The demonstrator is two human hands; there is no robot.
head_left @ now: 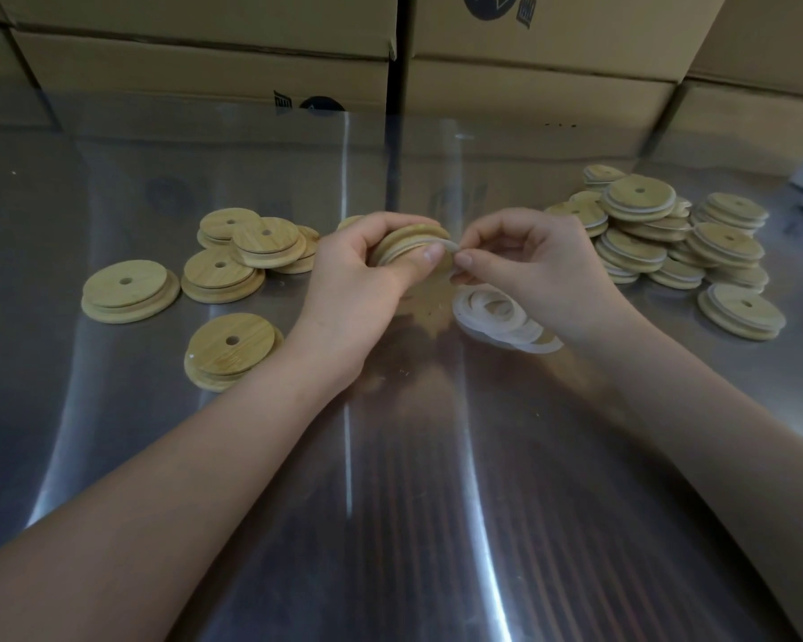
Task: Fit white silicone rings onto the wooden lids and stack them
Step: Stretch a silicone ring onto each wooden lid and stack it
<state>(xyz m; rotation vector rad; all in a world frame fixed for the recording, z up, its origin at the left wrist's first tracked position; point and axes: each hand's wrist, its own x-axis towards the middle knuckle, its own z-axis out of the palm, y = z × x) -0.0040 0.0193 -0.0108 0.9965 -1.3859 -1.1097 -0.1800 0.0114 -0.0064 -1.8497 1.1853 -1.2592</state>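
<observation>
Left hand (367, 266) grips a wooden lid (411, 245) — right hand (525, 266) pinches its white silicone ring (443, 245).

The heap of rings (497, 317) lies on the desk (390, 502) near its middle. Just behind and left of the heap, off the desk, the left grip (367, 271) holds the held lid (409, 245). Directly behind the heap, the right grip (529, 261) pinches a ring (446, 245) at that lid's edge. Well left of the heap, loose lids (233, 266) lie on the desk, some overlapping; a single lid (233, 349) lies left and slightly before it. Right of and behind the heap sits a pile of ringed lids (659, 234), several deep. Far behind the heap stand stacked cardboard boxes (205, 71).
</observation>
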